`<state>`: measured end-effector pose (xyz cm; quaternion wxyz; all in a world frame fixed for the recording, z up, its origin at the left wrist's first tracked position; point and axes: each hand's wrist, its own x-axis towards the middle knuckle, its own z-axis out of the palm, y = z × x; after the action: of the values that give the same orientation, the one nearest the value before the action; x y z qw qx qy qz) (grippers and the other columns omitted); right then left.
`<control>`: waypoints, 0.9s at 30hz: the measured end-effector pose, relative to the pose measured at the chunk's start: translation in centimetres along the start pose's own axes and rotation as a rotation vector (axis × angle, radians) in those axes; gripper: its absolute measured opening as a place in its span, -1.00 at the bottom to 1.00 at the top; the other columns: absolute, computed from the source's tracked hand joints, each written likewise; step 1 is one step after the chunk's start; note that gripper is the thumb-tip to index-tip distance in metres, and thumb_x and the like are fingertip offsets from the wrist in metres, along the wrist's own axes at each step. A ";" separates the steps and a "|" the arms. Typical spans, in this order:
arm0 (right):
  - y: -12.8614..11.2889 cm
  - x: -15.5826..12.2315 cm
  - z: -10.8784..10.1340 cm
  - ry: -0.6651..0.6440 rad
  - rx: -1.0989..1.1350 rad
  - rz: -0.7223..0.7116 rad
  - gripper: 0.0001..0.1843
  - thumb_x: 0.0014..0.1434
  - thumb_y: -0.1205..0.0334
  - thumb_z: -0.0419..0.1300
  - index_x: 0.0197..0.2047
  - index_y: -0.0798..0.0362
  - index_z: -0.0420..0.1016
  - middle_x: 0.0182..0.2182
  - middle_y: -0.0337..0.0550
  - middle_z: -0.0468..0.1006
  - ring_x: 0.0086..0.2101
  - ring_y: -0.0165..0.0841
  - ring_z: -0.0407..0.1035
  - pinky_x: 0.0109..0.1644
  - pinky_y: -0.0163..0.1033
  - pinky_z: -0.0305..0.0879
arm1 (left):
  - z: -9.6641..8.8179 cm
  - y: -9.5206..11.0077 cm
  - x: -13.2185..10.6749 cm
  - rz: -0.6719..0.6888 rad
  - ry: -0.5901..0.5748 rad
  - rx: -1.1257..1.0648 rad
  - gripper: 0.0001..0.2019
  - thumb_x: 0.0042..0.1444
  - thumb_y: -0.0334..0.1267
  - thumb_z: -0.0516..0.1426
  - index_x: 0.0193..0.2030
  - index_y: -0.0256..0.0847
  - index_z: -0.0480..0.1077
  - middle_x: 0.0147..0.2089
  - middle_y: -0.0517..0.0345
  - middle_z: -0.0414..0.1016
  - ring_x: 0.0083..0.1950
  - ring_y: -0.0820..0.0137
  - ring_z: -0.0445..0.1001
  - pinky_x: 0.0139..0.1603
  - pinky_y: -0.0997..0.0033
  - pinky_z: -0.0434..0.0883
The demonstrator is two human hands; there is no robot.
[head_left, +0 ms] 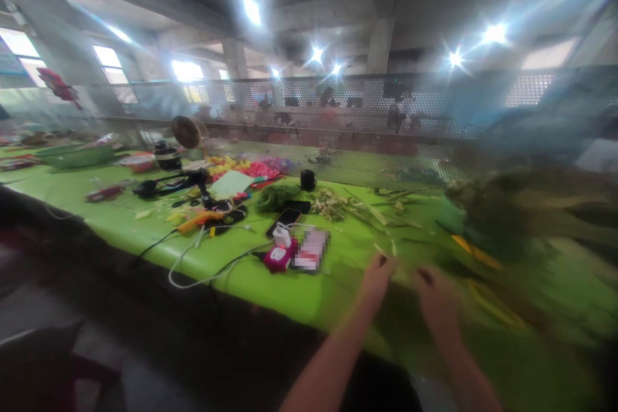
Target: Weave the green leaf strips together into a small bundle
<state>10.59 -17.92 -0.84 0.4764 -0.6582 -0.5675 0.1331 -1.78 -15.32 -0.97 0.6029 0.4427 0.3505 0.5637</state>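
Pale slender strip stands out of the fingertips of the left hand, over the near part of the green-covered table. Its long axis runs away from the person, toward the perforated screen, and its free end points up the picture. A second pale tip emerges at the same fingers, lying aslant, with its end to the left. The left thumb and fingers pinch the strip; its lower part is lost in the grip.

The right hand is just beside, to the right, its fingers curled and smeared by motion; I cannot tell whether it grips anything.

Left of the hands, a smartphone lies beside a magenta socket block with a white plug in it. A dark phone lies behind these. Farther back are a heap of pale scraps, a green bundle and a black cup. An orange glue gun lies well apart to the left. Yellow strips, blurred, slant across the table right of the hands.
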 end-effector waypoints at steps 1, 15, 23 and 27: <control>0.0 0.0 0.0 0.017 -0.001 0.014 -0.74 0.03 0.01 0.05 -0.41 0.03 0.40 -0.45 -0.15 0.46 -0.38 -0.25 0.31 -0.24 -0.16 0.18 | 0.0 0.0 0.0 0.005 0.001 -0.018 -0.70 0.00 -0.01 0.17 -0.32 -0.24 0.37 -0.42 0.22 0.28 -0.40 0.50 0.20 -0.30 0.50 0.17; -3.8 0.1 -2.2 -0.014 0.266 0.183 -0.78 -0.17 0.06 0.25 -0.49 0.04 0.53 -0.55 -0.13 0.56 -0.50 -0.24 0.34 -0.42 -0.18 0.20 | -0.9 -0.2 0.1 0.014 -0.299 0.247 -0.65 0.01 0.02 0.16 -0.23 -0.23 0.46 -0.26 0.09 0.44 -0.22 0.34 0.35 -0.13 0.39 0.28; -2.7 0.0 -1.7 0.094 0.289 0.183 -0.77 -0.05 0.06 0.15 -0.40 0.05 0.43 -0.51 -0.18 0.48 -0.43 -0.29 0.32 -0.36 -0.22 0.22 | -0.1 0.3 -0.4 0.023 -0.326 0.292 -0.76 -0.04 -0.07 0.19 -0.31 -0.18 0.47 -0.32 0.11 0.47 -0.18 0.28 0.37 -0.09 0.36 0.31; -2.2 0.3 -1.5 0.092 0.305 0.185 -0.68 -0.07 0.02 0.18 -0.31 0.07 0.43 -0.43 -0.17 0.49 -0.40 -0.29 0.34 -0.30 -0.21 0.24 | -0.4 -0.1 -0.4 0.005 -0.252 0.292 -0.85 -0.08 -0.16 0.21 -0.39 -0.18 0.46 -0.38 0.14 0.45 -0.25 0.30 0.35 -0.12 0.36 0.30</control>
<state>10.43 -18.58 1.74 0.5817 -0.6333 -0.4555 0.2306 -2.15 -15.60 -1.29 0.5700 0.5934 0.3493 0.4482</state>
